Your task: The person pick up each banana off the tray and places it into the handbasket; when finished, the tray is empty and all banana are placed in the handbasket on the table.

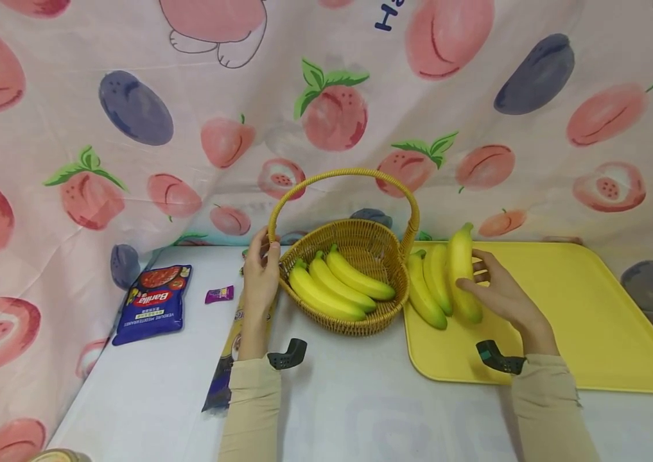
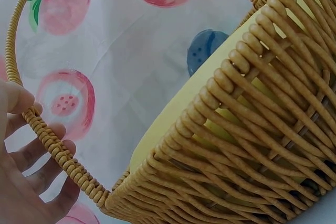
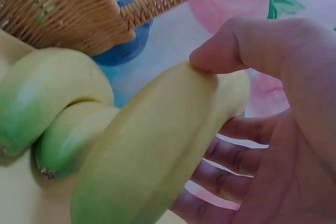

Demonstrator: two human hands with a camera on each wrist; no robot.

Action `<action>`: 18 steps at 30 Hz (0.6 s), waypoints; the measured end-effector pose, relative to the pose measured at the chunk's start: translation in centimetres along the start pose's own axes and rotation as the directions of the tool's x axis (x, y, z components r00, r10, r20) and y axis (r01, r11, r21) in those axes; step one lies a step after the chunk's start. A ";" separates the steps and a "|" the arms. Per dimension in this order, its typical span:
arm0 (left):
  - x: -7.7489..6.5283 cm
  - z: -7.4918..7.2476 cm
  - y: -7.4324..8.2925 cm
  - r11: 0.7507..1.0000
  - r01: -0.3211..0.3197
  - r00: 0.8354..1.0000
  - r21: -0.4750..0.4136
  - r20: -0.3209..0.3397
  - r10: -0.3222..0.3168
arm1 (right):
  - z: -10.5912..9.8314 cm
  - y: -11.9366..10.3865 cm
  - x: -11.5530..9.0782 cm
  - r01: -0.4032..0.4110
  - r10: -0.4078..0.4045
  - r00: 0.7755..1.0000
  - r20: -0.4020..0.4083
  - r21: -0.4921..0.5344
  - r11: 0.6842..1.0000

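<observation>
A brown wicker basket [image 1: 355, 328] with a tall arched handle [image 1: 345, 172] stands mid-table, several inches of its weave visible below three yellow bananas [image 1: 334, 285] lying inside. My left hand [image 1: 261, 273] holds the handle low on its left side; in the left wrist view the thumb and fingers wrap the handle [image 2: 55, 148]. To the right of the basket, my right hand [image 1: 499, 289] grips a banana [image 1: 460, 269] between thumb and fingers, its stem end pointing up. Two more bananas [image 1: 427, 295] lie beside it on a yellow tray [image 1: 569, 321].
Left of the basket lie a blue Barilla packet [image 1: 155, 305], a small purple sachet [image 1: 219, 294] and a long yellow-and-purple package [image 1: 225, 362] partly under my left arm. A round lid [image 1: 57, 456] shows at the bottom left edge. A fruit-print cloth [image 1: 326, 83] hangs behind.
</observation>
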State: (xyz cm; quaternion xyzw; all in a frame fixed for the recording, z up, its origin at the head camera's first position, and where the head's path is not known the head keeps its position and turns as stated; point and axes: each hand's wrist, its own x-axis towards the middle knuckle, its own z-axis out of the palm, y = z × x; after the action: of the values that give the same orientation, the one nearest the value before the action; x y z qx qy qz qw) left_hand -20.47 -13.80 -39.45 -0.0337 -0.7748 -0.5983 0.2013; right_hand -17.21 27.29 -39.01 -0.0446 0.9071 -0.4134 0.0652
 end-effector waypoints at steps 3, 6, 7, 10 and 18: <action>0.0 -0.1 0.1 1.000 0.011 1.000 -0.003 0.005 -0.011 | 0.0 -0.8 -0.4 0.032 -0.032 0.999 0.001 -0.009 0.999; 0.0 -0.2 0.4 1.000 0.021 1.000 -0.013 0.016 -0.021 | 0.2 -1.4 -0.8 0.070 -0.070 0.998 0.008 -0.018 0.997; -0.1 -0.2 0.9 1.000 0.023 1.000 -0.013 0.021 -0.022 | 0.3 -1.5 -0.9 0.086 -0.086 0.996 0.010 -0.019 0.996; -0.5 -0.4 2.3 1.000 0.023 0.999 -0.015 0.028 -0.022 | 0.5 -1.9 -1.3 0.129 -0.129 0.992 0.014 -0.019 0.991; -1.1 -0.6 4.1 1.000 0.024 0.999 -0.007 0.039 -0.024 | 1.3 -2.4 -2.3 0.218 -0.218 0.976 0.014 -0.048 0.975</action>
State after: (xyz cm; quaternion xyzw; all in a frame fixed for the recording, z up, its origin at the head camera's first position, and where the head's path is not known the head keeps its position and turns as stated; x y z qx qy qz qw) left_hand -18.10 -12.97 -35.94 -0.0369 -0.7768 -0.6026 0.1790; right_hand -14.66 25.10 -37.88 -0.1473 0.9064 -0.3952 0.0224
